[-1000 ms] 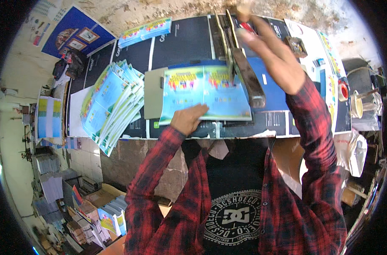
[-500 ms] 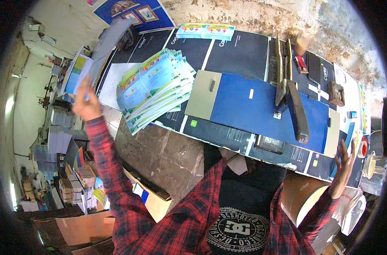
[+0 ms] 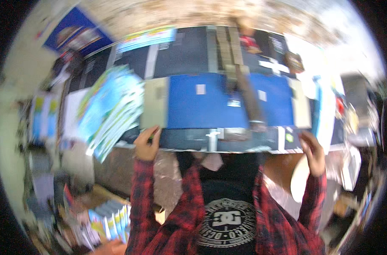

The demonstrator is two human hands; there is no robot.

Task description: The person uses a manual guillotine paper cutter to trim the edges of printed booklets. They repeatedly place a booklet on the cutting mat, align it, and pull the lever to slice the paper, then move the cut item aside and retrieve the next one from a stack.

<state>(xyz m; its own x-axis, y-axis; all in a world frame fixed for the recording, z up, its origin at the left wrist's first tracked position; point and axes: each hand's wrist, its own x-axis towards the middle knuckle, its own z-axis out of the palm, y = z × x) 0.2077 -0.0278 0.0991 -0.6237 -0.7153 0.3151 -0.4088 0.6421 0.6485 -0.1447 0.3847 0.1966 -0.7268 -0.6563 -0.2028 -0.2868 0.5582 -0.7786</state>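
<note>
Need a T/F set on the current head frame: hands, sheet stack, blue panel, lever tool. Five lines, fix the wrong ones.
1. The fanned stack of printed sheets lies left of the blue panel. True.
2. The right hand is on the dark lever tool. False: it is near the bench's front edge, by the panel's right end.
3. The lever tool reaches over the blue panel. True.
4. The left hand is past the panel's far edge. False: it is at the near side, by the left beige end strip; blur hides whether it touches.
5. A smaller pile of printed sheets lies near the bench's far edge. True.
</note>
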